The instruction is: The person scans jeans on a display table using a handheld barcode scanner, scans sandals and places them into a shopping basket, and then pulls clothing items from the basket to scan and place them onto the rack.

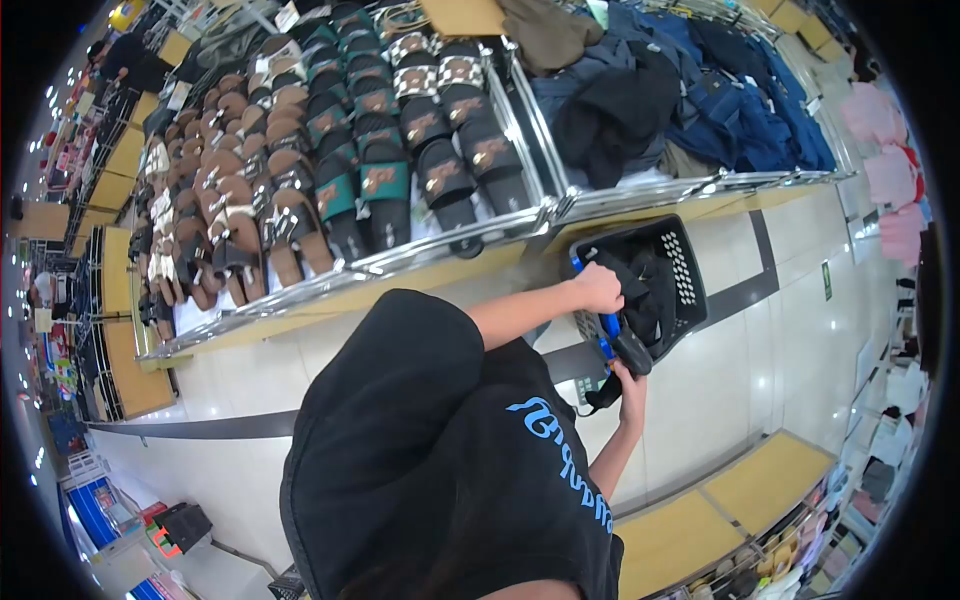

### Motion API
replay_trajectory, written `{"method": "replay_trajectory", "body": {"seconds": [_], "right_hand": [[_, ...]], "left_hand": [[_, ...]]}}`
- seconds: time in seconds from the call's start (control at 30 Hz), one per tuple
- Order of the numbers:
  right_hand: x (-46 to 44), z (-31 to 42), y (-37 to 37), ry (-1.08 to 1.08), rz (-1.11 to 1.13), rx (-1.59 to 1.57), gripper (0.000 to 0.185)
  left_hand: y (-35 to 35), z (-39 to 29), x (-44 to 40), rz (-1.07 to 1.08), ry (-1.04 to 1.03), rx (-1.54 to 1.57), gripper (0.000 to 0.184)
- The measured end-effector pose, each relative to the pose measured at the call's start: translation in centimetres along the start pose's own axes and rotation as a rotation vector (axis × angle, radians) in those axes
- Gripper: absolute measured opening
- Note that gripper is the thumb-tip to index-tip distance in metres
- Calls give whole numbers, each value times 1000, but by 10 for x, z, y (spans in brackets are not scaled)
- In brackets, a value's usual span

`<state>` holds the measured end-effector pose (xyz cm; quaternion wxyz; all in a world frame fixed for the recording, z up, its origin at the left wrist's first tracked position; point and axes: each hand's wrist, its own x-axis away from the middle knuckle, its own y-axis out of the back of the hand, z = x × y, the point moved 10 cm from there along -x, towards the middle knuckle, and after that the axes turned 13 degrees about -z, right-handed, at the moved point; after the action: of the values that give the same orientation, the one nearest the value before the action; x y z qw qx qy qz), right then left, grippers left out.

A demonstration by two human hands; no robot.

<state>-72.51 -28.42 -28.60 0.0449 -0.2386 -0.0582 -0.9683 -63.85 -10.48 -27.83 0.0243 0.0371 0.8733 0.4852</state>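
Note:
My left hand [600, 289] is closed around the blue handle [611, 325] of a black shopping cart. Below it, my right hand [631, 388] is closed at a dark rounded object [631, 352] beside the handle's end; I cannot make out its kind. A black strap [603, 396] hangs next to that hand. The cart's black basket [688, 268] has rows of small holes in its side. Dark fabric [648, 295] lies inside it. Both arms reach out from a black shirt with blue lettering.
Rows of sandals [385, 190] fill a metal-railed display on the left. Dark and blue clothes [715, 110] are heaped on the adjoining stand. A low yellowish display base [725, 490] lines the lower right. Pale tiled floor [800, 300] runs between them. Another person [125, 60] is far off, upper left.

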Motion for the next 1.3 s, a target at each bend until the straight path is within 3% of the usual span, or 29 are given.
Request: {"method": "replay_trajectory", "body": {"seconds": [0.27, 0.37, 0.67, 1.0, 1.3], "right_hand": [[99, -20, -57, 82, -56, 57, 26], [140, -38, -72, 5, -53, 51, 26], [255, -93, -120, 69, -135, -7, 31], [408, -160, -204, -10, -300, -20, 29], [551, -221, -321, 58, -341, -97, 29]], "left_hand": [[18, 21, 110, 23, 10, -39, 38], [26, 30, 159, 58, 11, -40, 40], [41, 53, 307, 175, 9, -30, 51], [65, 85, 471, 242, -144, 17, 51], [113, 142, 608, 81, -264, 88, 42]]}}
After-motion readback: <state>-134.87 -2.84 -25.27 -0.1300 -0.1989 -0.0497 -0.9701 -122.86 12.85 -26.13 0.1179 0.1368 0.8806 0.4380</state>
